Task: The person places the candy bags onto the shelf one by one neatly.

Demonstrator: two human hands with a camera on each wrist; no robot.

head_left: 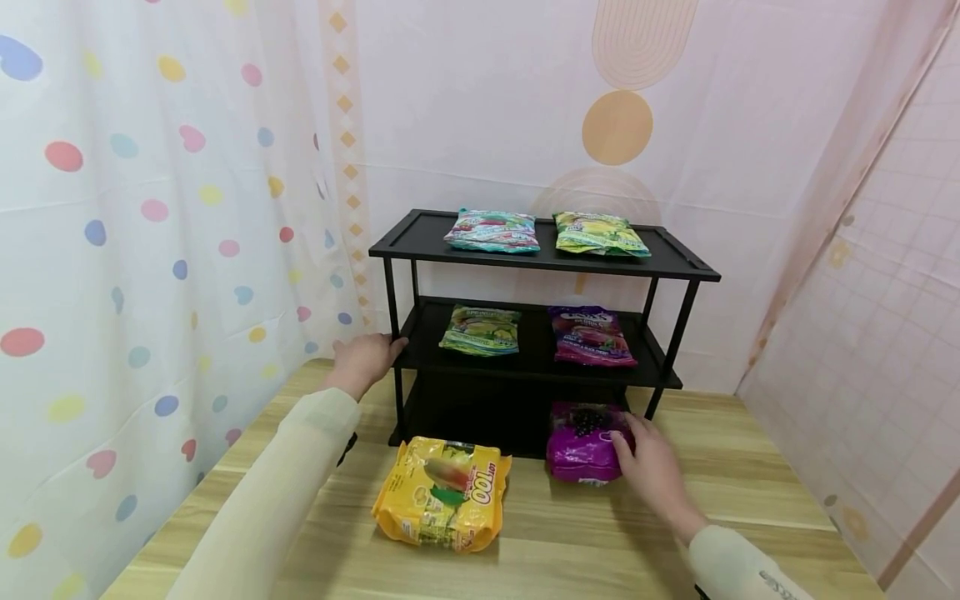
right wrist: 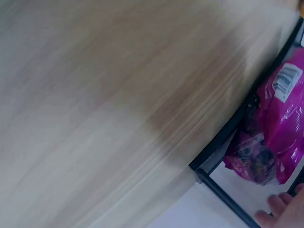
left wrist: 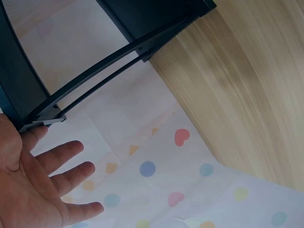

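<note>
A black three-tier shelf rack (head_left: 525,368) stands on the wooden table. At its left side, my left hand (head_left: 363,362) pinches the edge of the middle tier; the left wrist view shows the other fingers (left wrist: 71,183) spread out. A purple candy bag (head_left: 585,454) with dark berries printed on it lies partly on the bottom tier at the right, its front end sticking out. My right hand (head_left: 654,468) is at that bag's right side, thumb and fingers apart; whether it touches the bag I cannot tell. In front of the rack lies a yellow candy bag (head_left: 442,496) with a mango picture.
On the top tier lie a teal-and-red bag (head_left: 492,232) and a yellow-green bag (head_left: 602,234). The middle tier holds a green bag (head_left: 482,331) and a purple-red bag (head_left: 592,336). Printed curtains (head_left: 187,208) hang behind and beside the table (head_left: 570,550).
</note>
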